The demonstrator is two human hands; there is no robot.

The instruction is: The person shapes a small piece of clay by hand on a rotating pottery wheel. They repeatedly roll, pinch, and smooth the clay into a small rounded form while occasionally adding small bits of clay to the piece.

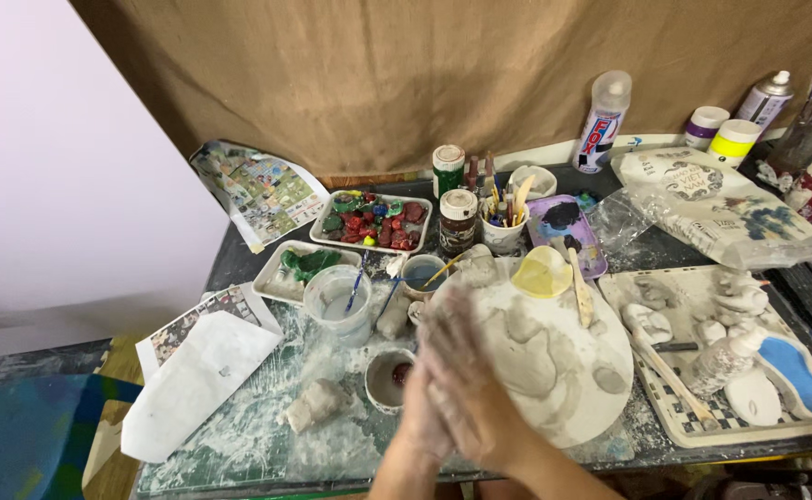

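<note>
A brown cloth backdrop hangs behind the dark tabletop. A pale lilac wall stands to one side, with blue-painted floor below it, under even light.

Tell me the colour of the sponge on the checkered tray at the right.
Blue sponge, on the checkered tray; head view.

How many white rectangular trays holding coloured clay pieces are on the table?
2: one tray with red, green and blue pieces at the back, behind the clear cup; one tray with green pieces to its front-left. Clutter may hide others.
</note>
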